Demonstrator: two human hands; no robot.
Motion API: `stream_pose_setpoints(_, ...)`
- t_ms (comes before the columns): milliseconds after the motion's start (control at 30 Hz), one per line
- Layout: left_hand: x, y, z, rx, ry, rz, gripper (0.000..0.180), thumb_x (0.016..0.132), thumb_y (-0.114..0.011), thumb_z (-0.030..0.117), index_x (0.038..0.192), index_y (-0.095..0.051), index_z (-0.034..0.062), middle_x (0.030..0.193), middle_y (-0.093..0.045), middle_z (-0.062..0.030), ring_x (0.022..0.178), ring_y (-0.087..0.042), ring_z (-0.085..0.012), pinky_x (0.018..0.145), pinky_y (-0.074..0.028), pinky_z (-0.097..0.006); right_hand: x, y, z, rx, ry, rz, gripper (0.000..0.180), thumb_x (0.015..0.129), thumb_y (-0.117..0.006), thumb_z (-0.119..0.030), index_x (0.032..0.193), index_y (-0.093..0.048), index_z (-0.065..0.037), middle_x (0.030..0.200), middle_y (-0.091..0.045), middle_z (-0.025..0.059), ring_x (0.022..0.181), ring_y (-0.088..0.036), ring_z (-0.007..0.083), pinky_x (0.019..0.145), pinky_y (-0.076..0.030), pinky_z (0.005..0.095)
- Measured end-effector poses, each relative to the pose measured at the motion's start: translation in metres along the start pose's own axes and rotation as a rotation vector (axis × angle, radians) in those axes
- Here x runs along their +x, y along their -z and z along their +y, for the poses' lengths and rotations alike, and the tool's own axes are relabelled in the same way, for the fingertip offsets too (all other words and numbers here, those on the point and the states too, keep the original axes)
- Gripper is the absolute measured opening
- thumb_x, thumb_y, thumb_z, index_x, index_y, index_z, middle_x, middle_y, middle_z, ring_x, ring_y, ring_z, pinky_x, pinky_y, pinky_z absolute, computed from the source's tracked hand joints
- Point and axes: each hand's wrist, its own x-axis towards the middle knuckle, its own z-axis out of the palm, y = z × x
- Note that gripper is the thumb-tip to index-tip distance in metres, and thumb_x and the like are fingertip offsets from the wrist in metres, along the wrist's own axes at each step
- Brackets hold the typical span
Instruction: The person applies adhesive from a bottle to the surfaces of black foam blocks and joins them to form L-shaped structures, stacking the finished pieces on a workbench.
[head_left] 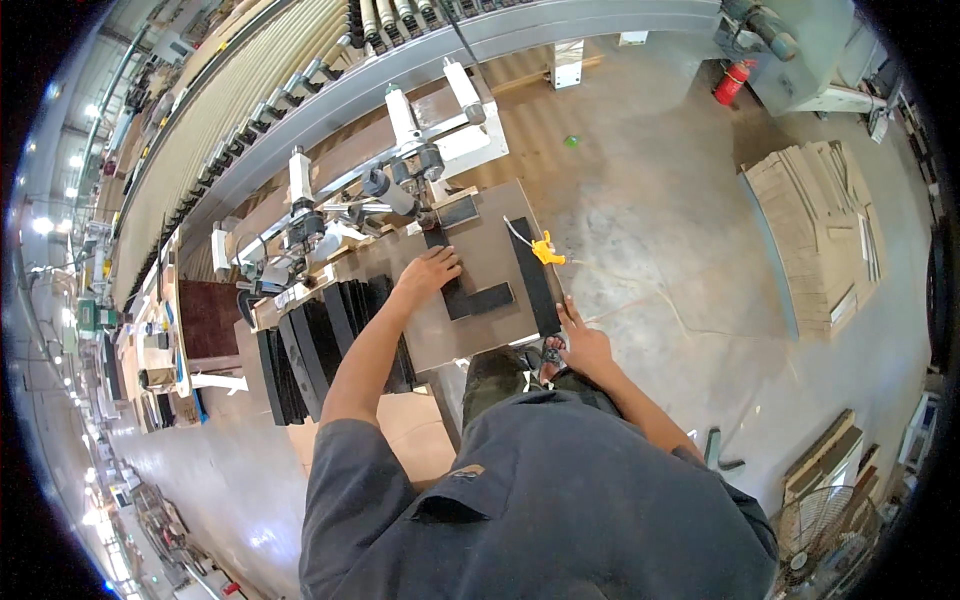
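Black strip [533, 272] on brown board [440, 343], eleven o'clock from open right hand [584, 346]; resting open left hand [430, 275] on second strip [456, 301], at ten. Apparently aligning; calls next for even nudging.

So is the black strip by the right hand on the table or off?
On: the strip lies flat along the right edge of the table, the right hand beside its near end.

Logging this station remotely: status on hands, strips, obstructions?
Left hand on left long black strip; right hand by near end of right long black strip. Both strips lie on brown board. Yellow tool beside right strip, possibly in the way.
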Motion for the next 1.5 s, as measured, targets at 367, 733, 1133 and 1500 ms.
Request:
stream_pose_setpoints(367, -0.012, 0.037, 0.020, -0.262, 0.175, 0.140, 0.062, 0.080, -0.087, 0.033, 0.132, -0.066, 0.0075, 0.127, -0.072, -0.0132, 0.128, -0.069, -0.0366, 0.105, -0.058, -0.048, 0.004, 0.000, 0.002, -0.022, 0.005, -0.068, 0.095, 0.092, -0.069, -0.026, 0.179, -0.032, -0.014, 0.190, -0.013, 0.0080, 0.086, -0.078, 0.0336, 0.069, -0.064, 0.0469)
stream_pose_setpoints(733, -0.007, 0.001, 0.054, -0.452, 1.229, 0.031, 0.067, 0.086, -0.085, 0.048, 0.123, -0.067, -0.0044, 0.117, -0.073, -0.0250, 0.102, -0.077, -0.0458, 0.088, -0.064, -0.054, 0.003, -0.007, 0.011, -0.022, 0.045, -0.011, 0.107, 0.084, -0.083, -0.029, 0.179, -0.033, -0.018, 0.190, -0.016, 0.0021, 0.074, -0.075, 0.0320, 0.067, -0.062, 0.0422)
stream_pose_setpoints(1133, -0.018, -0.044, 0.071, -1.026, 1.195, 0.561, 0.068, 0.098, -0.088, 0.028, 0.158, -0.062, 0.0061, 0.109, -0.073, -0.0135, 0.090, -0.065, -0.0264, 0.086, -0.056, -0.042, 0.002, 0.007, 0.003, 0.095, 0.030, -0.063, 0.119, 0.082, -0.089, -0.034, 0.180, -0.025, -0.017, 0.191, -0.010, 0.0062, 0.089, -0.079, 0.0392, 0.077, -0.065, 0.0479)
stream_pose_setpoints(1500, -0.049, -0.039, 0.162, -0.544, 0.947, 0.410, 0.081, 0.098, -0.081, 0.049, 0.166, -0.056, 0.0148, 0.172, -0.054, -0.0137, 0.123, -0.061, -0.0399, 0.114, -0.044, -0.052, 0.006, 0.009, 0.005, 0.017, 0.002, -0.114, 0.116, 0.083, -0.087, -0.040, 0.181, -0.028, -0.019, 0.190, -0.016, 0.0029, 0.084, -0.078, 0.0337, 0.074, -0.062, 0.0441)
